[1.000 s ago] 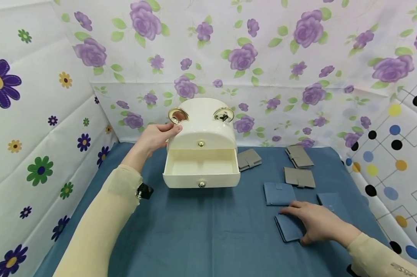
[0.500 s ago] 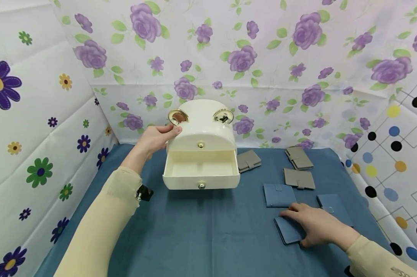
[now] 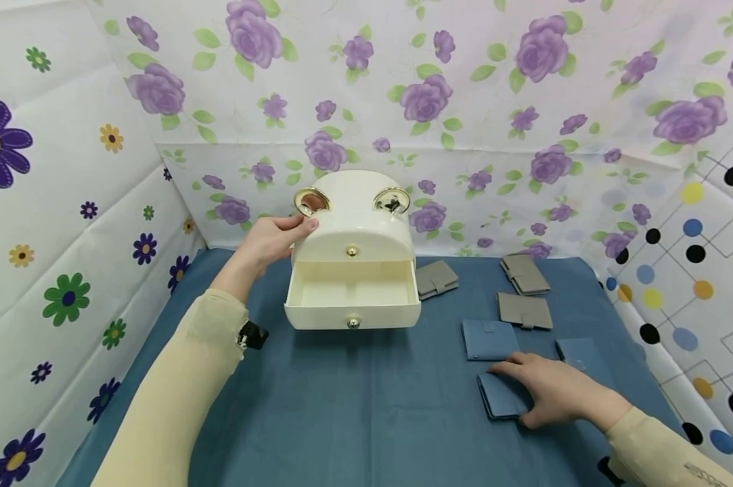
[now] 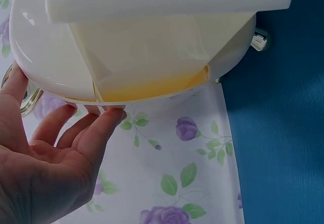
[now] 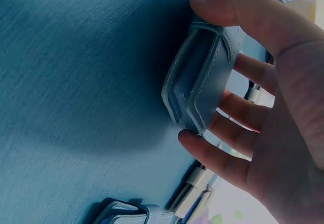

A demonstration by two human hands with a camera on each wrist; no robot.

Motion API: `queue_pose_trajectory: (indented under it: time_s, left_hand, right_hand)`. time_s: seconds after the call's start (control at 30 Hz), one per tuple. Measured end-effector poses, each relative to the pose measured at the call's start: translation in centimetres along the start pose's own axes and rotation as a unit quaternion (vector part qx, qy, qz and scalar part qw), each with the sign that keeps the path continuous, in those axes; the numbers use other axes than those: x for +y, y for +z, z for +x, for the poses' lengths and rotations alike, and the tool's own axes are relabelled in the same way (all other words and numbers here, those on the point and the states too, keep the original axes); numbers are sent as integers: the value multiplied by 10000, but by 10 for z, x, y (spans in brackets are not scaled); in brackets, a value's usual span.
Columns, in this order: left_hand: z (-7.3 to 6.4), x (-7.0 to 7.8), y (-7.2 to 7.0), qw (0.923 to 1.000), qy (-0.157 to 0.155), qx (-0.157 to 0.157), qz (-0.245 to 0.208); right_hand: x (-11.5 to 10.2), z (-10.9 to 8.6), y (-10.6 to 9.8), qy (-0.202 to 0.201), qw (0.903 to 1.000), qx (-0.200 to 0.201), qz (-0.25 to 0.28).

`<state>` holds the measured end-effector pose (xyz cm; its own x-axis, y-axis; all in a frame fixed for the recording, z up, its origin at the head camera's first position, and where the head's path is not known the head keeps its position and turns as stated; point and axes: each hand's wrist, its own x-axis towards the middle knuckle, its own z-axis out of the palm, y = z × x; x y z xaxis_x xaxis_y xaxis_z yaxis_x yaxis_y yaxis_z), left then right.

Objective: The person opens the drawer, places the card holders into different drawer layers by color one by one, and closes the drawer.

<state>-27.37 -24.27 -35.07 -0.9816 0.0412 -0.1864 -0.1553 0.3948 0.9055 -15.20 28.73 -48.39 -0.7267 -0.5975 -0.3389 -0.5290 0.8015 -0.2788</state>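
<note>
A cream storage box (image 3: 366, 210) with two gold-rimmed ears stands at the back of the blue-covered table. Its lower drawer (image 3: 354, 316) is pulled out, and nothing shows inside. My left hand (image 3: 273, 240) holds the box's left side, thumb toward the front; in the left wrist view the other fingertips (image 4: 114, 113) meet its far edge. At the right, my right hand (image 3: 558, 392) grips a small blue wallet (image 3: 501, 398) between thumb and fingers. The right wrist view shows that wallet (image 5: 207, 82) with its strap closed, the thumb near the strap.
Two more blue wallets lie near the right hand, one just behind it (image 3: 490, 340) and one to its right (image 3: 576, 353). Further back are grey wallets, a pair at the right (image 3: 524, 311) and one beside the box (image 3: 436, 279). Patterned cloth walls (image 3: 463, 122) enclose the table.
My right hand and the blue wallet in it have shifted slightly left. The left hand stays at the box, and the drawer is still out.
</note>
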Motion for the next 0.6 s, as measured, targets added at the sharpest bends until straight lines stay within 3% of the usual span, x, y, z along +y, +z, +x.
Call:
queue_pose_trajectory:
  time_s: [0.6]
  left_hand:
    - [-1,-2,0,10000,15,35,69]
  right_hand:
    - [-6,7,-8,-66,9997,229,-41]
